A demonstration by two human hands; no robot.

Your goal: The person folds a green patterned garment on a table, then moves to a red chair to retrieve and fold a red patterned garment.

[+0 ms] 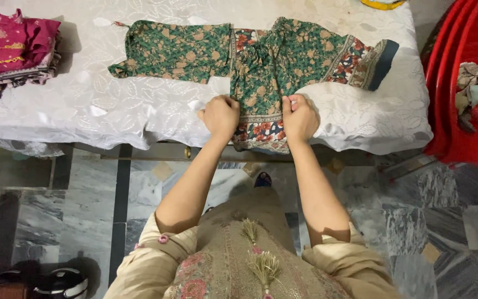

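A marble-patterned tile floor [427,221] in grey and white runs under a bed [84,105] covered with a glossy white sheet embossed with leaves. Across the sheet lies a green floral garment [283,61] with tan flowers and a red-and-navy flowered border; one part stretches flat to the left, the rest is bunched toward the middle, and its lower hem hangs just over the bed's near edge.

The left hand [221,115] is closed in a fist-like grip on the garment's left edge near the hem, fingers curled into the cloth. The right hand [300,117] is closed the same way on the cloth just beside it, with a narrow strip of the border between the two.

At the far left of the bed sits a stack of folded clothes [12,47], magenta on top. To the right stands a red plastic tub [455,83] holding crumpled clothes. The person's beige embroidered tunic [239,260] fills the lower view.
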